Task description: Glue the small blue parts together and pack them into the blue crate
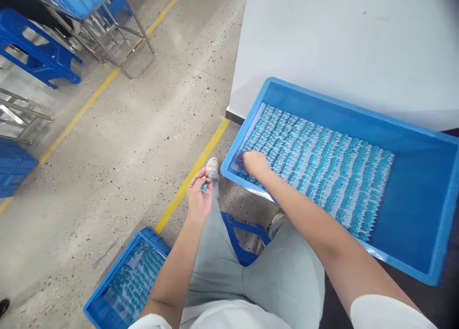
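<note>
My right hand point(254, 163) reaches into the near left corner of a large blue tray point(423, 142), knuckles up, fingers curled down onto the rows of small blue parts point(322, 169) that fill the tray. My left hand point(199, 192) hovers over my left knee, thumb and fingers pinched on a small blue part point(205, 186). Below it, on the floor, a second blue tray point(107, 290) holds more rows of the same blue parts.
The large tray overhangs the edge of a white table point(340, 37). A yellow line point(193, 173) runs across the concrete floor. Blue stools point(39, 51), a metal rack and blue crates stand at the far left. A blue stool point(240, 238) is under my legs.
</note>
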The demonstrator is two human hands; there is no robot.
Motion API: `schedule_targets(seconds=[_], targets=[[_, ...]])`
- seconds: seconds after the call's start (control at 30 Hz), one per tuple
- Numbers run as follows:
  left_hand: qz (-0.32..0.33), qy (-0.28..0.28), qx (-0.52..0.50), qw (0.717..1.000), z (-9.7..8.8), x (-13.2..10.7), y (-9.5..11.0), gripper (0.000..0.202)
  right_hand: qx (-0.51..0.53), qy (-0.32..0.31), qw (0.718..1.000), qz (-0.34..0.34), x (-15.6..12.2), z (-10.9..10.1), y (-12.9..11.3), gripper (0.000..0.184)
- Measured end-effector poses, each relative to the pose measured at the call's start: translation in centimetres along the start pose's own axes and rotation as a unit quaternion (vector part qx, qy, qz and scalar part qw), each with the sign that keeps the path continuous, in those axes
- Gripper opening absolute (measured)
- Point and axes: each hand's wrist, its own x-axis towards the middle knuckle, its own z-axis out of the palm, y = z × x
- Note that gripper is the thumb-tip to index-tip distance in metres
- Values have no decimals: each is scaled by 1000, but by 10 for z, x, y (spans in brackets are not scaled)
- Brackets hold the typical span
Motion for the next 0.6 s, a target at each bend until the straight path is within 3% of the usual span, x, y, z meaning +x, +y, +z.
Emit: schedule_targets(seconds=[0.6], targets=[[-4, 10, -5, 1000, -3, 3, -3, 24, 17, 38, 999, 19, 1, 9, 7, 30]])
